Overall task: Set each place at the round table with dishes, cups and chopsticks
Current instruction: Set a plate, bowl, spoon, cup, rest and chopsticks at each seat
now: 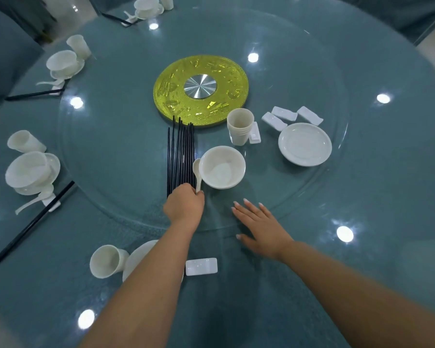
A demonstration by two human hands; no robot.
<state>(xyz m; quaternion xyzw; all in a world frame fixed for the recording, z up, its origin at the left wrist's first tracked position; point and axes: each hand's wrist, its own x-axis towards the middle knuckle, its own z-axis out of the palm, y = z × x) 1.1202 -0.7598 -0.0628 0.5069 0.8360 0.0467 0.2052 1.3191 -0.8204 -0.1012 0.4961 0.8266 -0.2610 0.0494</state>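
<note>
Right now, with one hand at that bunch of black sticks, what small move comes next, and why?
Probably lift a pair from the chopsticks: the left hand is curled at their near ends, and the nearest chopstick rest lies bare. The right hand lies flat on the glass turntable.

We look down on a large round table [362,259] with a blue-green top that fills almost the whole view. A clear glass turntable [116,136] lies on it, and at its centre, toward twelve o'clock from us, sits a gold disc [173,96] with a brushed metal hub [200,86]. Bright round ceiling lights [345,233] reflect as white spots across the glass. At ten o'clock a chair [5,59] covered in grey-blue fabric stands against the table's edge. Pale glossy floor [68,6] shows at eleven o'clock, and another strip at two o'clock.
</note>
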